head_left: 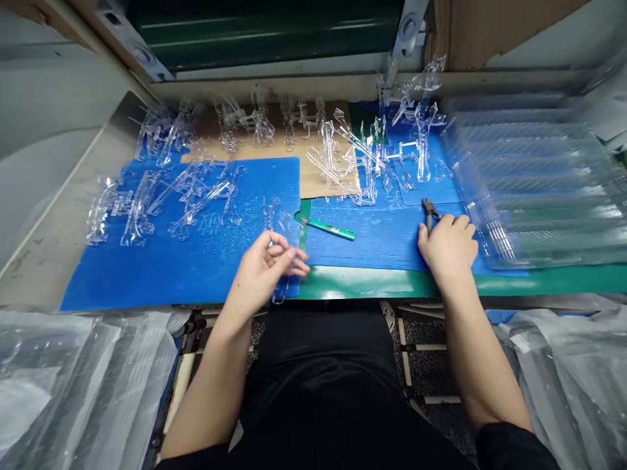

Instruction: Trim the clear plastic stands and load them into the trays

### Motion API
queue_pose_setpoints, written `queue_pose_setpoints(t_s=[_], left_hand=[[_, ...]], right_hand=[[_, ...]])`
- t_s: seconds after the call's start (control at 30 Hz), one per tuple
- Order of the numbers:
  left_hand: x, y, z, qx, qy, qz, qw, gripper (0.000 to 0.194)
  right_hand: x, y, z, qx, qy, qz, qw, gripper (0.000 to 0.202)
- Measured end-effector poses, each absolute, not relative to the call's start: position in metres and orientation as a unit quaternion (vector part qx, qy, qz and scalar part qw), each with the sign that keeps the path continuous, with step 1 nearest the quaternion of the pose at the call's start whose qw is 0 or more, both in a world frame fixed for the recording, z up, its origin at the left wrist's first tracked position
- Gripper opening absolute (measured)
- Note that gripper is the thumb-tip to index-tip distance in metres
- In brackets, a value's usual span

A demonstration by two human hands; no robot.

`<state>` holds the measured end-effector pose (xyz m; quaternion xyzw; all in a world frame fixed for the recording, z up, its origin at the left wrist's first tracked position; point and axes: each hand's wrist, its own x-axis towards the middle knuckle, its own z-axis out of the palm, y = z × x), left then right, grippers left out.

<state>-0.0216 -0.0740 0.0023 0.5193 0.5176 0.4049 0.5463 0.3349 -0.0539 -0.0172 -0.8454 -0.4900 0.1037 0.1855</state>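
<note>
My left hand (267, 269) has its fingers curled round a clear plastic part (279, 292) over the front edge of the left blue sheet (196, 264). The part's lower end shows below the fingers, and its upper end is blurred above them. At the right, my right hand (449, 247) is closed on dark-jawed pliers (429, 210), whose jaws point away from me over the blue sheet (372, 245). Between the hands lies a green cutter pen (330, 229). Clear plastic parts (140, 212) are spread at the left, with more clear parts (372, 153) beyond the pen.
Stacked clear trays (543, 189) fill the right side of the bench. Brown cardboard (313, 179) lies at the back under some parts, below a green roller (269, 32). Plastic-wrapped bundles (93, 372) stand at the lower left, and another bundle (573, 365) at the lower right.
</note>
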Motion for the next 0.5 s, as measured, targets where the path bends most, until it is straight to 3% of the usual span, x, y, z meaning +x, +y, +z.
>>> queue_pose_setpoints(t_s=[0.1,0.2,0.3,0.37,0.5], left_hand=[[-0.023,-0.105,-0.004,0.497,0.483,0.400,0.600,0.043],[-0.033,-0.128,-0.011,0.482,0.474,0.414,0.610,0.039],[-0.052,-0.149,-0.013,0.456,0.485,0.427,0.612,0.038],[-0.069,-0.164,-0.011,0.448,0.500,0.420,0.611,0.039],[-0.105,-0.190,-0.005,0.441,0.531,0.397,0.605,0.039]], right_hand=[[0.313,-0.029,-0.019,-0.821,-0.540,-0.011,0.187,0.066],[0.290,0.002,-0.016,-0.736,-0.632,0.023,0.243,0.078],[0.266,0.027,0.001,-0.692,-0.659,0.123,0.267,0.043],[0.245,0.035,0.023,-0.684,-0.671,0.115,0.263,0.015],[0.149,0.048,0.091,-0.630,-0.721,0.078,0.276,0.018]])
